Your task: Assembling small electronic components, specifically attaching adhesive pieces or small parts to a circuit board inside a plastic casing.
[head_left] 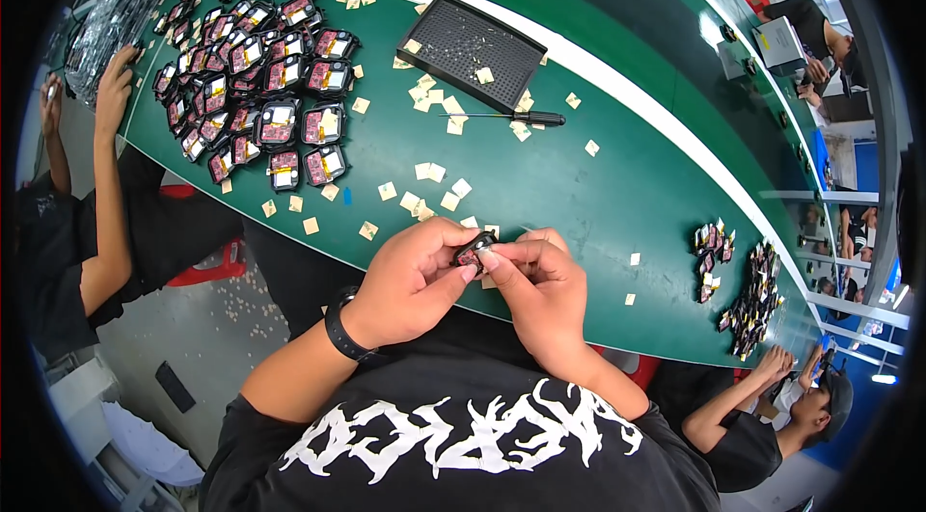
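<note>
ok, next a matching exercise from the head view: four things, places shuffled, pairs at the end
Things
1. black-cased unit with a red circuit board
2. thin screwdriver with a dark handle
3. black rectangular tray with a grid-patterned bottom
4. black band

Places
A. around the wrist of the left hand
B. at the white-bordered far edge of the green table
C. held between the fingers of the left hand and the right hand
D. lying just on the near side of the tray

Pairs: 1-C, 2-D, 3-B, 4-A
</note>
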A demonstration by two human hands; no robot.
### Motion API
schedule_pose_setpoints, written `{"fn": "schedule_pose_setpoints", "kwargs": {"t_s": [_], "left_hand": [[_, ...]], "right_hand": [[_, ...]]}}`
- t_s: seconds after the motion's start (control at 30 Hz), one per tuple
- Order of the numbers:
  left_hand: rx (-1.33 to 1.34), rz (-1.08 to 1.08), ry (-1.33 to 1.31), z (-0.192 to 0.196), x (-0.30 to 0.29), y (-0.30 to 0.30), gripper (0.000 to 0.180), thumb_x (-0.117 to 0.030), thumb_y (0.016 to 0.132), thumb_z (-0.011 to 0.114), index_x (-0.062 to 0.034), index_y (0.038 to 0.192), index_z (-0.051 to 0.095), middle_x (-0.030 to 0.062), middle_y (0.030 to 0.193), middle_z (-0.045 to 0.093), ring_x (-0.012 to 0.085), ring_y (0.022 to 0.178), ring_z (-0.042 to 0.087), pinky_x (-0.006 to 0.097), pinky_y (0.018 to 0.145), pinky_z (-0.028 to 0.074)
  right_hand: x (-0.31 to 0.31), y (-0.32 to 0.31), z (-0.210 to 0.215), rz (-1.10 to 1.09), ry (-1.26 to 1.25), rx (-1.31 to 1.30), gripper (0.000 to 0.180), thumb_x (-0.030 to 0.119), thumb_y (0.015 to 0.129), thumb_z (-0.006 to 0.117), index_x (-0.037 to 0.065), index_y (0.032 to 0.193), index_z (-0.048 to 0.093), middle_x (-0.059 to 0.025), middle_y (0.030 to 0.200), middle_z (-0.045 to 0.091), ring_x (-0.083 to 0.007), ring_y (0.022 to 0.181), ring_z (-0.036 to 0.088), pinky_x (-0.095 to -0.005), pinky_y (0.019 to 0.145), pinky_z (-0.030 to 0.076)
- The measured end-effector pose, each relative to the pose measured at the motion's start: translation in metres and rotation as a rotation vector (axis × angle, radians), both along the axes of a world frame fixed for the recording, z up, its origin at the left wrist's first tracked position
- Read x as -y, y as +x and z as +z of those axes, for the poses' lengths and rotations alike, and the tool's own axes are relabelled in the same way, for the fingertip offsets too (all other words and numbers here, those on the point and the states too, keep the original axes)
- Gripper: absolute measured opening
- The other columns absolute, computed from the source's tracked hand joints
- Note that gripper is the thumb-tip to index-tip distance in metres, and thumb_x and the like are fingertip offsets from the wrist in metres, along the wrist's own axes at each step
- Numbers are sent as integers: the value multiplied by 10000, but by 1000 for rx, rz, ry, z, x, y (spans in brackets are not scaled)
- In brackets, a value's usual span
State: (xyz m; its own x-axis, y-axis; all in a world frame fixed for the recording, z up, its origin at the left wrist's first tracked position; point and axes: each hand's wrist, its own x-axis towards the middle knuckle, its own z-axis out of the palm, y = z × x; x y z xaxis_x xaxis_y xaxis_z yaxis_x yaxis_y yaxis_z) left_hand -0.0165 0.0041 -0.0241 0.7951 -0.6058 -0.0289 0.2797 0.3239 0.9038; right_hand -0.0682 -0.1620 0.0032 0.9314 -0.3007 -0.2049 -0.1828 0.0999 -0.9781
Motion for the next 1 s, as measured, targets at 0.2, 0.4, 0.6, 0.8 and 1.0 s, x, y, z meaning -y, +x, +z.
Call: {"fn": "schedule_pose_setpoints", "kwargs": {"t_s": [0.2,0.4,0.6,0.8,1.0], "left_hand": [[23,-33,-78,-4,-5,1,340,116,969,530,44,1301,507,135,1190,582,195,1101,627,368,952,534],[-28,-15,-23,0,0,0,331,116,971,530,43,1294,520,134,1192,595,181,1079,629,356,953,528],[118,-51,295,13,1,3,343,88,990,514,34,1329,519,121,1165,637,142,958,652,294,846,559],[53,-135,320,19,0,8,383,48,995,517,17,1377,526,104,1138,641,134,898,654,269,750,568],[144,-128,276,19,-2,11,403,51,978,541,18,1380,536,91,1047,656,109,805,652,251,660,560]], "right_hand": [[12,6,1,104,55,-165,170,8,903,751,-45,1031,653,-39,925,601,-76,765,654,-200,644,516],[17,10,3,199,86,-188,184,32,950,702,-54,1094,628,-66,873,699,-104,815,686,-227,699,544],[19,13,11,242,262,-206,150,38,978,662,-70,1080,641,-68,906,700,-109,810,676,-245,750,552],[24,8,5,266,-43,-192,136,76,973,683,-59,988,679,-3,849,652,-59,760,581,-228,705,499],[23,9,8,288,90,-237,136,105,989,672,-31,999,683,34,825,646,-24,744,526,-199,655,434]]}}
